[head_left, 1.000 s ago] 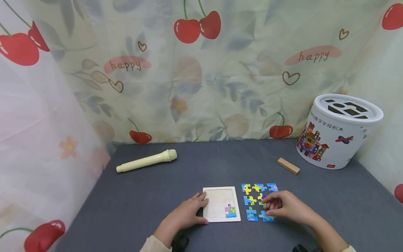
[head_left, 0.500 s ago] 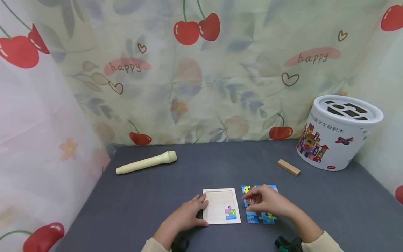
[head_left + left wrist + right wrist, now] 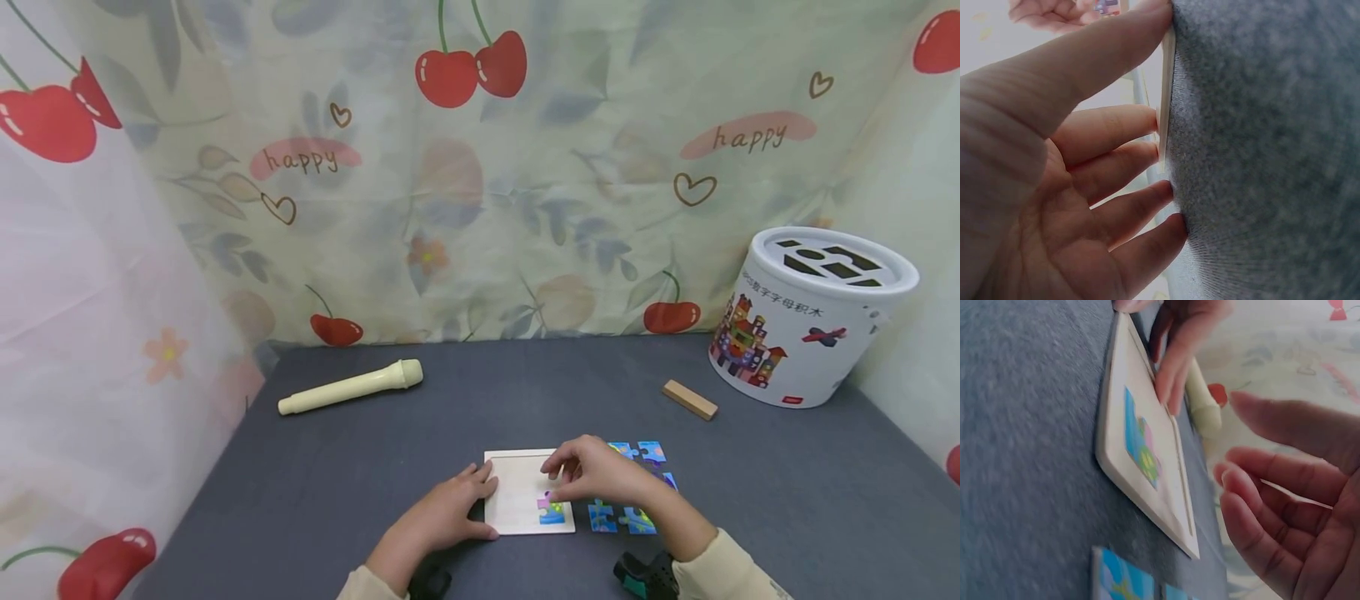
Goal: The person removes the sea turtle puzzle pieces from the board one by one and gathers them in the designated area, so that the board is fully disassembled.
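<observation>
My left hand rests along the left side of a square wooden puzzle tray, thumb by the near corner and fingers on the left rim. One pink, green and blue jigsaw piece lies in the tray's lower right corner. Above the tray's right part hovers my right hand, fingers loosely bent. The right wrist view shows its thumb apart from the fingers, with nothing between them. Several loose jigsaw pieces lie right of the tray, some hidden beneath the right hand and forearm.
A cream toy microphone lies at the back left of the dark table. Toward the back right are a small wooden block and a white tub with shaped holes in its lid. A cherry-print cloth hangs behind.
My right hand has moved left from the loose pieces to over the tray's right side. My left hand has stayed at the tray's left edge.
</observation>
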A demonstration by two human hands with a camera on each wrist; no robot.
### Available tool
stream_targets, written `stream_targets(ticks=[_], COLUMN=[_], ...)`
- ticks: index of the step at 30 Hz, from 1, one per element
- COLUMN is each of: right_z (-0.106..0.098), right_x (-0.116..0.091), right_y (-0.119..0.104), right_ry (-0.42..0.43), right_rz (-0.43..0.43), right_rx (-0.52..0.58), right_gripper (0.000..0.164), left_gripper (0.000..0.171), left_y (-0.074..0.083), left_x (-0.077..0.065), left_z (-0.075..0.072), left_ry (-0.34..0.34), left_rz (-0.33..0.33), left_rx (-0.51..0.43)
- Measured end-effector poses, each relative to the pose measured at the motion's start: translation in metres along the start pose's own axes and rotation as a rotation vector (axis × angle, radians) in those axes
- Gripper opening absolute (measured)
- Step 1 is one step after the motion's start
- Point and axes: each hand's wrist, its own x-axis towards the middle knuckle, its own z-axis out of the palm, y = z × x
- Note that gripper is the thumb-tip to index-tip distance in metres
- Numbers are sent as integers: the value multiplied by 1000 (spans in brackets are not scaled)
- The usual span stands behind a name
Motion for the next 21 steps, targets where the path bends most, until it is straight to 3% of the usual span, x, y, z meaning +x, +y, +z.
stream_targets(ticks=[21], right_z=[18], right_x=[6], right_y=[-2], right_ry=[-59], right_rz=[104], right_rx=[-39], right_gripper=[16], left_gripper=[68], left_y=[-3], left_x=[1], left_z=[4], left_ry=[21], left_rz=[27], left_rx=[17])
